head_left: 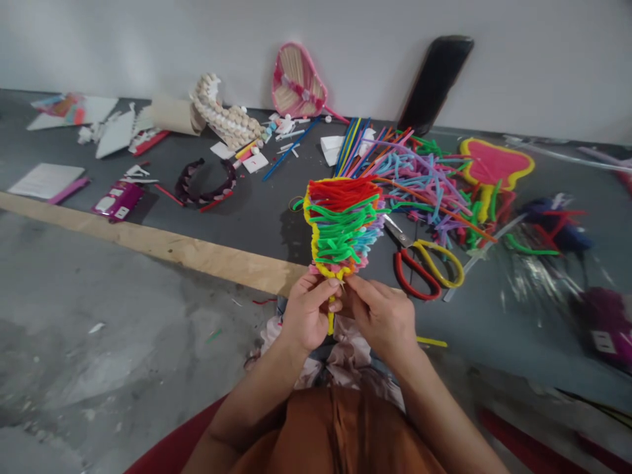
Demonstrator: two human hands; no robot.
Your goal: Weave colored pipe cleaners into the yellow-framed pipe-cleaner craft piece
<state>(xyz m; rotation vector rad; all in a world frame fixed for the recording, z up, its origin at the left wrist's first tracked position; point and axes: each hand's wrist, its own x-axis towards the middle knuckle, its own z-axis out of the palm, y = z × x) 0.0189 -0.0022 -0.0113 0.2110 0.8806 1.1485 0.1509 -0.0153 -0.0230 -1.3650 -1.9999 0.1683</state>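
A pipe-cleaner fan stands up in front of me, its fuzzy yellow border filled with red, green, blue and pink strands. My left hand is closed around the top of its yellow handle, whose lower end pokes out below the fingers. At the base of the border, my right hand pinches with thumb and forefinger, touching the fan where handle and border meet. A small pale tip shows between the two hands; I cannot make out what it is. Scissors with red and yellow grips lie just right of the fan.
Loose pipe cleaners are heaped behind the scissors. A pink paddle-shaped piece with yellow edging lies beyond. A phone and a pink fan lean on the wall. A dark braided headband and purple packet lie left.
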